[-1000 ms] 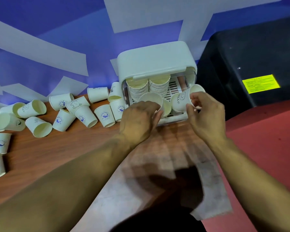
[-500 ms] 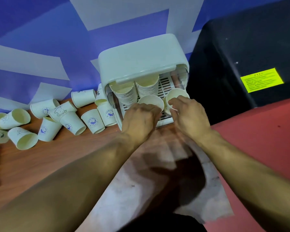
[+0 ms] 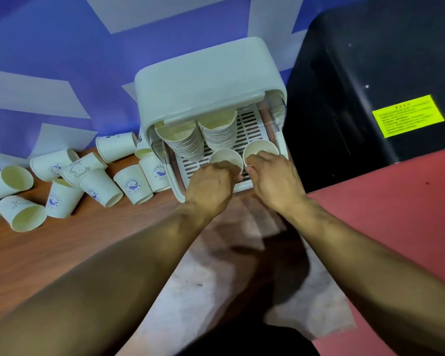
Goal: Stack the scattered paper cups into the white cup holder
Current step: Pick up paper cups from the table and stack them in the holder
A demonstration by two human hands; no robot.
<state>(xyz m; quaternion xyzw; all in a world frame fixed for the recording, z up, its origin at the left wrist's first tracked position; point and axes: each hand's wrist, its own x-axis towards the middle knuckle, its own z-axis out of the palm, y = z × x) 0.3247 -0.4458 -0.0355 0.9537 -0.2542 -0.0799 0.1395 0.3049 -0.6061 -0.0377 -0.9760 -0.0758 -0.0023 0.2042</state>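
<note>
Left grip (image 3: 211, 187): fingers curl round the near wall of the left cup (image 3: 226, 158), which stands upright, mouth up.
Right grip (image 3: 275, 181): fingertips pinch the near rim of the right cup (image 3: 260, 150), also upright.
Held cups: side by side, rims almost touching, on the front of the slatted tray (image 3: 249, 124).
White cup holder (image 3: 208, 83): its hood covers the back of the tray. Beneath it are two tall nested stacks, the left stack (image 3: 180, 142) at 11 o'clock of the left cup and the right stack (image 3: 220, 132) at 12 o'clock.
Scattered cups (image 3: 98, 186): on the wooden bench (image 3: 88, 240) at 9 o'clock of the holder, several on their sides.
Black case (image 3: 370, 73): at 3 o'clock of the holder, with a yellow label (image 3: 407, 115).
Change: a second ago the right cup was tipped sideways at the tray's front right; now it stands mouth up beside the left cup. The left grip keeps its cup where it was.
</note>
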